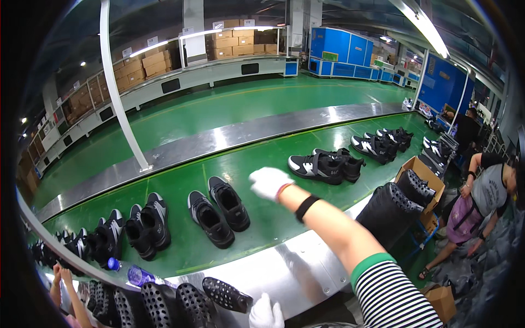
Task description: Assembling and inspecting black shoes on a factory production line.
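My right hand (270,183), in a white glove, is held out over the green conveyor belt (180,180). Its fingers run together in the blur; no object shows in it. To its left stands a pair of black and grey sneakers (221,210), and to its right another pair of sneakers (326,165) with a strap. My left hand (266,312), also white-gloved, is low at the near metal edge (301,268), partly cut off by the frame. Its fingers point up and look apart. Beside it lies a black perforated shoe-shaped form (227,294); whether they touch is unclear.
Several more perforated forms (158,306) line the near edge, beside a clear bottle (139,274) with a purple label. At right, a cardboard box (424,172) stands by more forms. A person (484,191) bends farther right. A white post (123,93) rises beyond the belt.
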